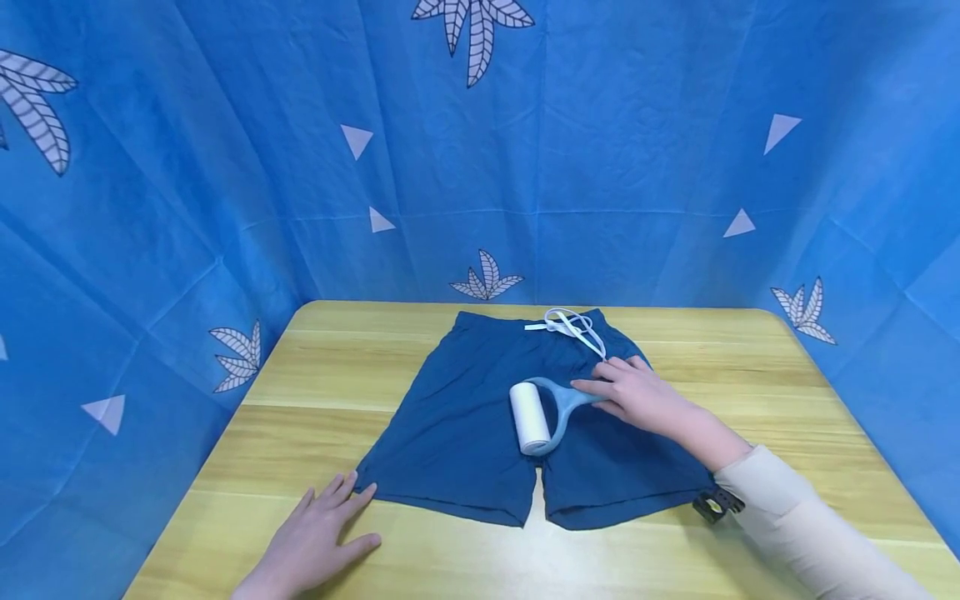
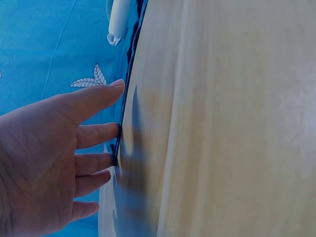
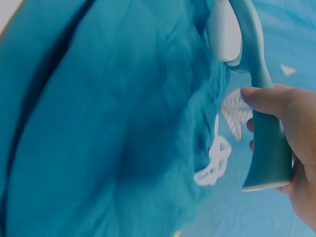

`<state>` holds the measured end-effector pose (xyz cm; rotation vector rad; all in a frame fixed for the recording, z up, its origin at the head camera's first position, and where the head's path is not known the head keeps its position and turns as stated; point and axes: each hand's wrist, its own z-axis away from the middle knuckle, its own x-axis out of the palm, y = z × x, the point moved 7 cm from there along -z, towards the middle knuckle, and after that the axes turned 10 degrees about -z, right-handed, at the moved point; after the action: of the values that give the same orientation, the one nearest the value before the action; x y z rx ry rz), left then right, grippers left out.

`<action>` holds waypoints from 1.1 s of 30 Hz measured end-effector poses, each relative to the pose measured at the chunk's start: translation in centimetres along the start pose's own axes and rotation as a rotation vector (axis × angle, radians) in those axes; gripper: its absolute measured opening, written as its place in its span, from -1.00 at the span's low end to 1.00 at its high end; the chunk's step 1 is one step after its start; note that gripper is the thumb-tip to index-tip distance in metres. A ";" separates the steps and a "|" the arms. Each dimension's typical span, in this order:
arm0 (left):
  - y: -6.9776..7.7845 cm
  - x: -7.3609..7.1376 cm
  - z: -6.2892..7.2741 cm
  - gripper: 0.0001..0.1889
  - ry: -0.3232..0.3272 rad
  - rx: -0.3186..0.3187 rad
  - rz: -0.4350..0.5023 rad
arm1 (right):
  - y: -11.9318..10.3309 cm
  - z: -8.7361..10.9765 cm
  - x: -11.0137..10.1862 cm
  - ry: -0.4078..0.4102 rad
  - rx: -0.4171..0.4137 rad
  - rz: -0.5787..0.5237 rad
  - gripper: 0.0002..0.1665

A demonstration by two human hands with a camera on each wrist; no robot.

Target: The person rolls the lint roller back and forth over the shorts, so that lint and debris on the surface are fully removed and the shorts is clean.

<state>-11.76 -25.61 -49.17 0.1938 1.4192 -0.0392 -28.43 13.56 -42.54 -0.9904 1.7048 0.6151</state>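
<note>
Blue shorts (image 1: 457, 425) with a white drawstring (image 1: 572, 327) lie spread flat on a wooden table (image 1: 322, 375). On them rests a lint roller (image 1: 531, 417) with a white roll and a light blue handle (image 3: 264, 143). My right hand (image 1: 636, 393) grips that handle, thumb along its side. My left hand (image 1: 318, 533) lies flat on the table, fingers straight, its fingertips (image 2: 114, 131) touching the hem of the left leg of the shorts (image 2: 129, 59).
A blue cloth backdrop (image 1: 480, 167) with leaf and triangle prints surrounds the table on three sides. A small black clip (image 1: 716, 504) hangs by my right sleeve (image 1: 810, 533). Bare wood shows on both sides of the shorts.
</note>
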 end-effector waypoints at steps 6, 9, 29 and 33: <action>0.0 0.1 0.0 -0.22 -0.010 -0.005 0.007 | 1.5 2.2 -1.4 0.038 0.013 -0.017 -0.50; 0.0 0.0 0.0 -0.22 -0.010 -0.008 0.006 | 1.9 2.9 -2.1 0.064 -0.003 -0.033 -0.49; 0.2 -0.3 0.0 -0.23 0.000 -0.002 0.008 | -1.1 -1.7 -5.0 0.127 -0.051 -0.079 -0.51; 0.3 -0.3 0.0 -0.23 0.005 0.001 -0.003 | -3.8 -3.6 -3.3 0.106 -0.067 -0.089 -0.46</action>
<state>-11.80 -25.36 -48.87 0.1928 1.4247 -0.0426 -26.62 9.73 -37.99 -1.1574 1.7316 0.5731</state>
